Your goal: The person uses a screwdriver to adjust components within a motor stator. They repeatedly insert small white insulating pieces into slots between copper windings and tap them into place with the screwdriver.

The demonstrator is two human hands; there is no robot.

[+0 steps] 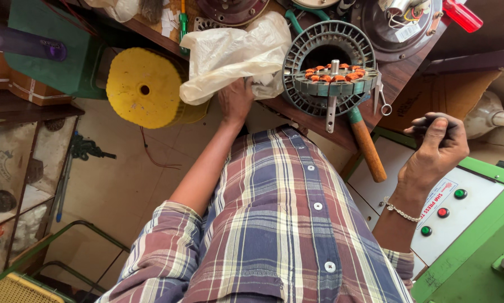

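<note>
My left hand (235, 101) reaches to the edge of a wooden workbench (400, 78) and grips the lower edge of a crumpled white plastic bag (235, 50); its fingertips are hidden under the bag. Just right of the bag sits a grey ribbed fan motor stator (330, 70) with orange copper windings and a steel shaft. My right hand (437, 140), with a chain bracelet at the wrist, is curled into a fist above the white control panel (459, 210) of a green machine. I see nothing clearly held in that fist. My plaid shirt fills the lower middle.
A wooden-handled hammer (367, 148) and small scissors (382, 95) hang off the bench edge beside the stator. A big yellow spool (145, 87) sits left of the bag. The panel carries green and red buttons (443, 212). Shelves (16, 185) stand on the left.
</note>
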